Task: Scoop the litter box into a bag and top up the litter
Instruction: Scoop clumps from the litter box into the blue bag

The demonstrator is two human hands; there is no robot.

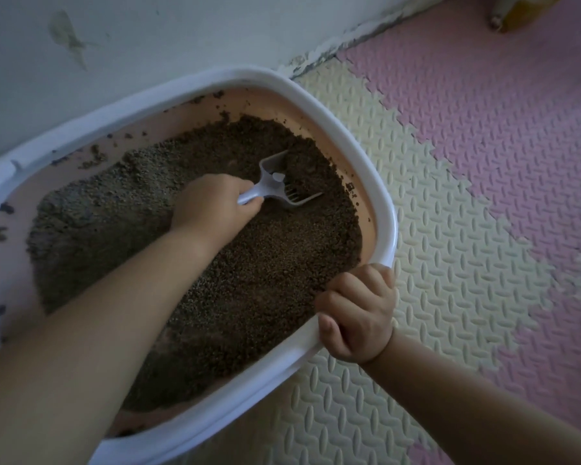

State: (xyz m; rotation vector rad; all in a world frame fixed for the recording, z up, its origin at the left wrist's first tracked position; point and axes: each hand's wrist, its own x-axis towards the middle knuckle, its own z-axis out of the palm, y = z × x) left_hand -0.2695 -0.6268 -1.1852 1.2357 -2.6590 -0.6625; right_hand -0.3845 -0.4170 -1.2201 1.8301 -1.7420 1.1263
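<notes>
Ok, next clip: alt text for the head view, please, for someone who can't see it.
A person's left hand grips a pale plastic scoop dug into brown litter in a white-rimmed litter box, while the right hand grips the box's near rim. The box sits by a wall on pink and cream foam floor mats.

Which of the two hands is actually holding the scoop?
The left hand, reaching over the litter, grips the scoop by its handle. The right hand only holds the litter box by its white rim.
</notes>
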